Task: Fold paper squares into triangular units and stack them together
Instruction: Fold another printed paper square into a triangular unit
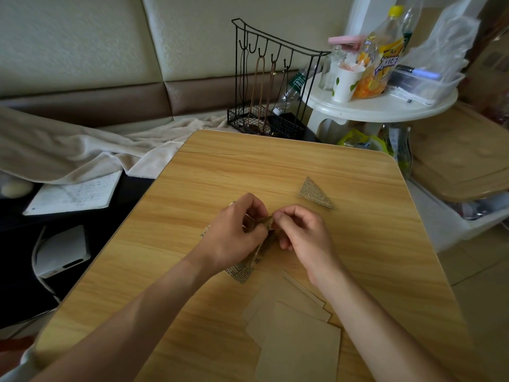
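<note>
On the wooden table, my left hand and my right hand meet over a partly folded newsprint paper piece. Both pinch it between thumb and fingertips, just above the tabletop. Printed paper shows below my left wrist; how it joins the held piece is hidden. A finished printed triangular unit lies alone to the upper right of my hands. A fanned pile of plain tan paper squares lies near the front edge, under my right forearm.
A black wire rack stands behind the table's far edge. A white round side table with a drink bottle, cup and plastic bin sits at the back right. A blanket, notebook and white box lie to the left.
</note>
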`<state>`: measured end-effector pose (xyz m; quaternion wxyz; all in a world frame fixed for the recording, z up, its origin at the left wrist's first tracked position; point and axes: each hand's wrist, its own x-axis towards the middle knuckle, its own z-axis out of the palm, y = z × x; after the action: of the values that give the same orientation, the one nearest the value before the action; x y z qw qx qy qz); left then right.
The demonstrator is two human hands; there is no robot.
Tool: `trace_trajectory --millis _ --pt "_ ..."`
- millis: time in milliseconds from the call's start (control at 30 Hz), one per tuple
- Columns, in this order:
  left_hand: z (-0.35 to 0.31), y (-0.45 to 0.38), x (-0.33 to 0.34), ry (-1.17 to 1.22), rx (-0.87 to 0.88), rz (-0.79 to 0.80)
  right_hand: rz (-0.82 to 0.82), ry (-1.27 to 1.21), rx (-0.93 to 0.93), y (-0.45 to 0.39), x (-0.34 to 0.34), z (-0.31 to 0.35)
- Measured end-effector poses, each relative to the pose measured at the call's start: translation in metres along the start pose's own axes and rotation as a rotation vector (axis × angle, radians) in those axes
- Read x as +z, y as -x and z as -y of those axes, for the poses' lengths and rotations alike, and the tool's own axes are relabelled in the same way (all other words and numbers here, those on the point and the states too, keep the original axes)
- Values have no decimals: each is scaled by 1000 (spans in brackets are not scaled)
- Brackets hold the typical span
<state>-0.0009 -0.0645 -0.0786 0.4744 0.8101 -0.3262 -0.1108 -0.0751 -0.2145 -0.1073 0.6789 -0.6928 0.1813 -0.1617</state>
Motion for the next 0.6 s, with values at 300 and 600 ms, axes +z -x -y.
trace_trajectory --millis 300,600 --pt "4 0 4 -121 92 -90 80 23 -34 0 0 -3" --pt "6 -1 2 -165 89 -144 101 90 -129 2 0 -3"
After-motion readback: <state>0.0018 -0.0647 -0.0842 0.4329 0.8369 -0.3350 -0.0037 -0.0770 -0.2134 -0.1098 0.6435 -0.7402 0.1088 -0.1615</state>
